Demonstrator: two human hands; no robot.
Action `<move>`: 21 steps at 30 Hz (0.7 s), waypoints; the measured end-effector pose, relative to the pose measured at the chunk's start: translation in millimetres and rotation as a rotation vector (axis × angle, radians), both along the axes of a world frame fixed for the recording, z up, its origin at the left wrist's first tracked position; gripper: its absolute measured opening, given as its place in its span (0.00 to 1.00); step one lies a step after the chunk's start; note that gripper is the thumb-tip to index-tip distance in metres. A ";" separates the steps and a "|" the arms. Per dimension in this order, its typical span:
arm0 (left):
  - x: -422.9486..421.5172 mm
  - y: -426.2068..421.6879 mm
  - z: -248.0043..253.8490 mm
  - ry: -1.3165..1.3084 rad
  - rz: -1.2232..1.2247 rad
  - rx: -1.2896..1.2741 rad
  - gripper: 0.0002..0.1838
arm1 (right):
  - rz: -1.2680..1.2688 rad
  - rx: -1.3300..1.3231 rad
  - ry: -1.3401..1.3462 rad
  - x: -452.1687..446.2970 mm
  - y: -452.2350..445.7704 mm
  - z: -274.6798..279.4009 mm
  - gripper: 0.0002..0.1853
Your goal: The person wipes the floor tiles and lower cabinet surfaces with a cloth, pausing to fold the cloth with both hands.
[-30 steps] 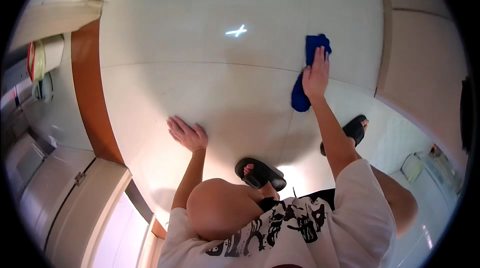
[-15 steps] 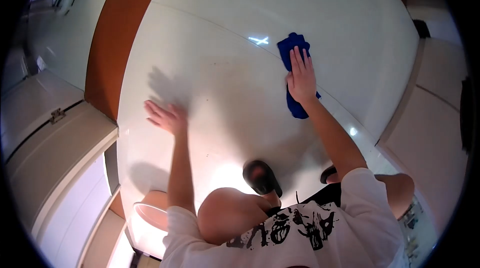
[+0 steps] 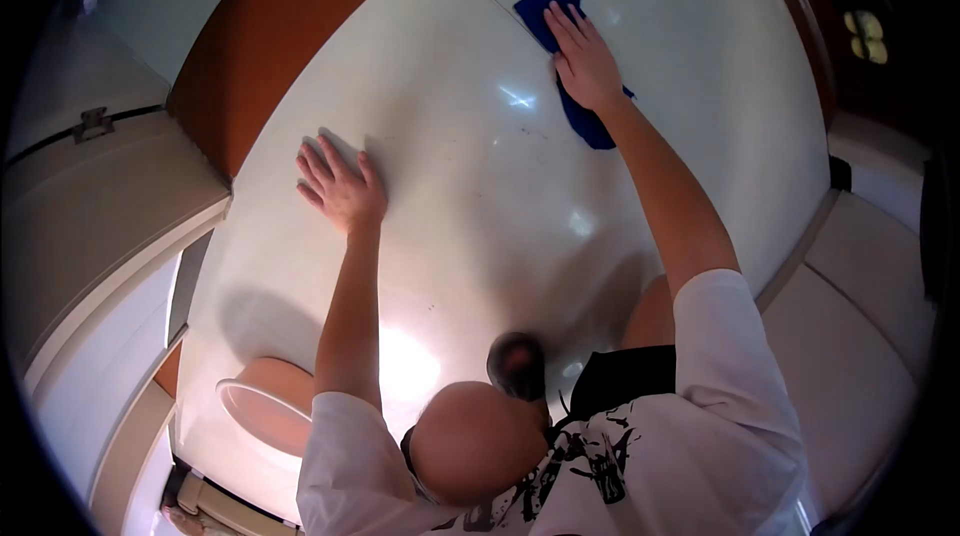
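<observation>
My right hand (image 3: 583, 54) lies flat on a blue cloth (image 3: 586, 124), fingers stretched over its upper part. The cloth rests on the pale glossy floor (image 3: 470, 176), and its lower end shows below my palm. To the left, my left hand (image 3: 343, 183) is spread on the bare floor with its fingers apart, holding nothing. A black slipper (image 3: 517, 364) is on the floor near my bent knee.
A pinkish basin (image 3: 270, 401) stands at the lower left beside my left arm. A brown strip (image 3: 270, 26) borders the floor at the upper left. Pale cabinet panels (image 3: 850, 336) are at the right, and a hinged door (image 3: 110, 186) is at the left.
The view has turned and shifted. My left hand lifted, then came down farther forward on the floor. My right hand and the blue cloth have moved forward. The basin has come into view.
</observation>
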State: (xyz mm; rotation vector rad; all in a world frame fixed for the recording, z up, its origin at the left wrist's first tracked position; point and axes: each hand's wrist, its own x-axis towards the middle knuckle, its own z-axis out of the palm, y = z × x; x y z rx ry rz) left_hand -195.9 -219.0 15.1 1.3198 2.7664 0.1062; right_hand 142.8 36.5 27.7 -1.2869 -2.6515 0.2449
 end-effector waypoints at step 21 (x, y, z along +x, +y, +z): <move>-4.5 7.2 10.6 -0.059 0.038 -0.125 0.45 | -0.031 0.175 0.056 -108.0 115.4 -33.3 0.33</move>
